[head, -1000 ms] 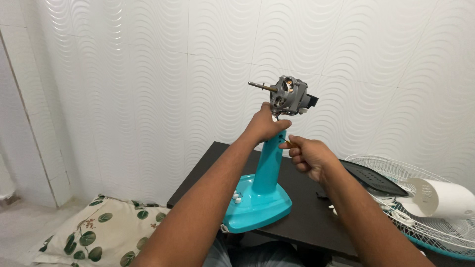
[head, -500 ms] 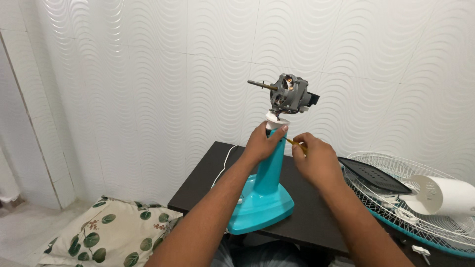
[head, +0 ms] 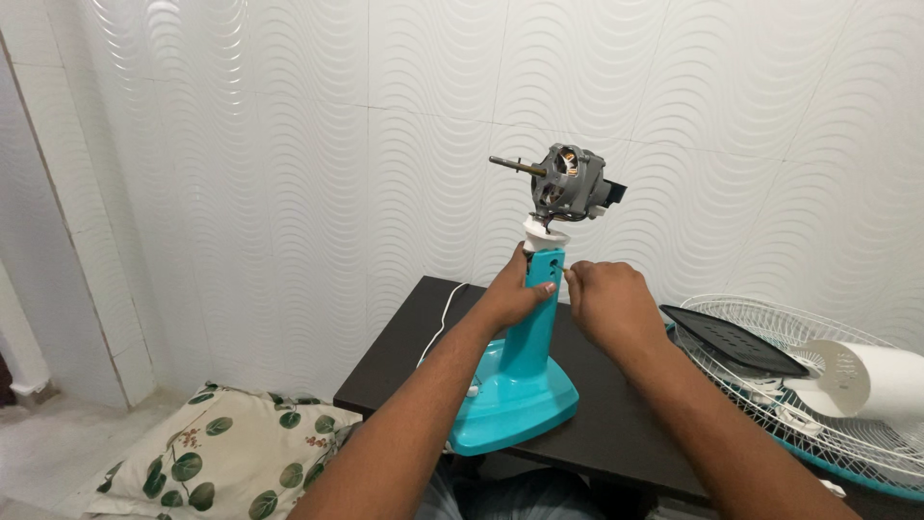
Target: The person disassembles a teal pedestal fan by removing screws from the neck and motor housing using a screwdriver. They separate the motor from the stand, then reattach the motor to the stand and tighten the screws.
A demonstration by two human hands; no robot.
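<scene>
A turquoise fan stand (head: 525, 385) sits on a dark table (head: 404, 347), with a bare grey motor (head: 568, 183) and its shaft on top. My left hand (head: 515, 294) grips the stand's upright column just under the white neck collar (head: 546, 231). My right hand (head: 606, 303) is right beside the column at the same height, fingers curled; what it holds is hidden by the hand itself.
A white wire fan guard (head: 818, 404) lies at the right with a white motor cover (head: 871, 380) and a dark flat panel (head: 731, 339) on it. A leaf-print cushion (head: 221, 467) lies on the floor at the left. White wavy wall panels stand behind.
My left hand has slid down from near the motor to the column's upper part. My right hand has moved in from the right to the column.
</scene>
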